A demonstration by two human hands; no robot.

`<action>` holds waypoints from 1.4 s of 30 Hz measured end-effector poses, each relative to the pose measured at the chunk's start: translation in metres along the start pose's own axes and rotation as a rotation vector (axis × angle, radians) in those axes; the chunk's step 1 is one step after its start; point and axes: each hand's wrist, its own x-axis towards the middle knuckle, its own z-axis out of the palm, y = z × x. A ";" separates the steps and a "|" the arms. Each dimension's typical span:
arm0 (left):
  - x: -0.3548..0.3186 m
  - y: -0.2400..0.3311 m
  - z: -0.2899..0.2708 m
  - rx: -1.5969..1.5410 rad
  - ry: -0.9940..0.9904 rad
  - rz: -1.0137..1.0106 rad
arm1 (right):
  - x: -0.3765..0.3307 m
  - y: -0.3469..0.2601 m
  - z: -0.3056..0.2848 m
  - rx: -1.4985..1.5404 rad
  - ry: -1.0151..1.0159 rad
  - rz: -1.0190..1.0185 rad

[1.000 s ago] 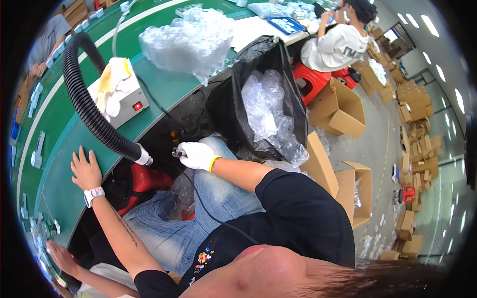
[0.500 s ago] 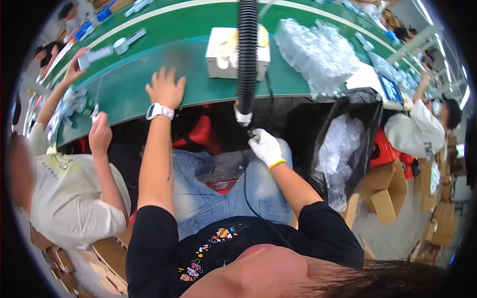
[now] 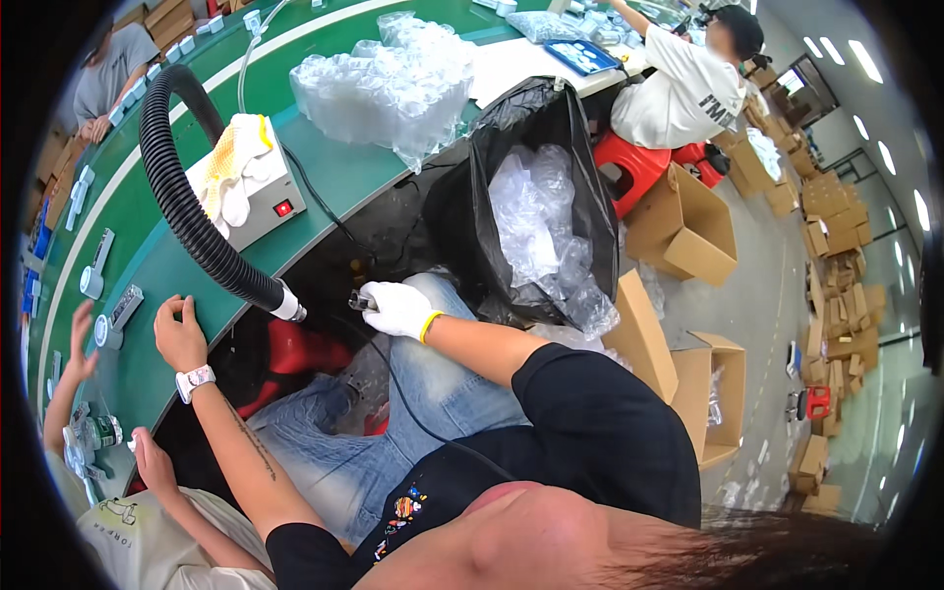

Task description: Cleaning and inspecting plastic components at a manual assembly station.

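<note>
My bare left hand [image 3: 182, 336], with a white watch at the wrist, is at the green table's edge. Its fingers are loosely bent and apart, with nothing visible in them. A pale blue part with a round end [image 3: 109, 332] and a grey rectangular piece [image 3: 127, 306] lie just beyond it. Over my lap, my right hand [image 3: 401, 311] in a white glove grips a small dark tool [image 3: 360, 301]; its exact kind cannot be made out. A black cord [image 3: 395, 382] runs near that hand, across my jeans.
A black ribbed hose [image 3: 187, 231] arches down between my hands. Behind it stands a white box [image 3: 264, 208] with gloves [image 3: 236, 177] on top. Clear plastic packaging [image 3: 388, 88] and a black bin bag [image 3: 492, 187] are to the right. A co-worker's hand [image 3: 154, 464] is at left.
My view has swung to the right. My left hand has gone from spread flat over the table to loosely bent near its edge. The right hand still grips the dark tool.
</note>
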 end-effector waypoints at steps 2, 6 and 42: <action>-0.002 0.005 -0.003 -0.065 0.018 -0.034 | 0.000 -0.001 0.001 0.003 0.002 0.000; -0.002 0.008 -0.008 -0.085 -0.019 -0.109 | 0.002 0.000 0.002 0.001 -0.030 -0.002; 0.002 0.025 -0.003 -0.055 0.145 -0.054 | 0.011 0.006 0.012 0.129 0.057 -0.019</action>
